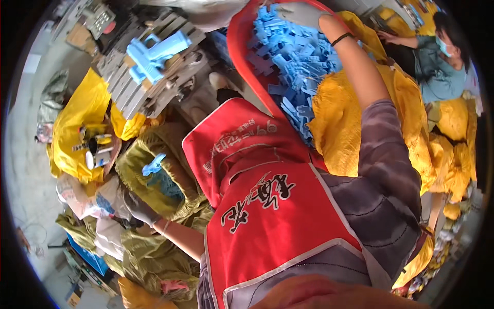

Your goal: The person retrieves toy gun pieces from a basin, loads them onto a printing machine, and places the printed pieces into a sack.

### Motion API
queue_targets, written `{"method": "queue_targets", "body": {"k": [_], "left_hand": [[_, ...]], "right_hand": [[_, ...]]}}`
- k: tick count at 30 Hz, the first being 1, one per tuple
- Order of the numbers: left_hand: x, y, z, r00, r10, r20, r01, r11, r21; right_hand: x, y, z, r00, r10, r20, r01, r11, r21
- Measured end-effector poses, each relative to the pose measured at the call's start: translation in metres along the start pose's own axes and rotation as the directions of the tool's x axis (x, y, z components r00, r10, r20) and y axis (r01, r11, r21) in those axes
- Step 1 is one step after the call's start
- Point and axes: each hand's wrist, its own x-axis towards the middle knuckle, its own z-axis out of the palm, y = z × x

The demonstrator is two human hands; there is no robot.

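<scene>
Right hand (pixel 303 13), gloved in grey, reaches to the top centre with its arm stretched up, pressed flat into a heap of small, angular light-blue plastic parts (pixel 296 62) lying on crinkly yellow sacking (pixel 339 123); whether it grips any, I cannot tell. Left hand (pixel 138 208), dark-gloved, sits lower left, fingers curled on the rim of an olive woven sack (pixel 154 149).

Light-blue plastic parts (pixel 296 56), yellow sack (pixel 339 123), red apron (pixel 267 216), grey-gloved hand (pixel 301 13).
</scene>
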Motion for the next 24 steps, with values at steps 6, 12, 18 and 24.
{"method": "queue_targets", "body": {"k": [6,12,18,24], "left_hand": [[-0.011,0.041,0.040,0.987,-0.099,0.129,0.104,0.994,-0.026],[-0.009,0.101,0.066,0.964,-0.036,0.262,0.060,0.995,-0.083],[-0.003,0.096,0.068,0.962,-0.080,0.260,0.137,0.968,-0.212],[0.013,0.140,0.075,0.963,0.198,0.181,-0.181,0.977,-0.109]], "right_hand": [[-0.090,0.002,0.104,0.800,0.493,0.342,-0.521,0.853,-0.011],[-0.092,-0.009,0.114,0.525,0.482,0.702,-0.589,0.801,-0.109],[-0.071,-0.025,0.064,0.426,0.277,0.861,-0.612,0.790,0.048],[-0.062,-0.003,0.061,0.920,-0.059,0.388,-0.156,0.852,0.500]]}}
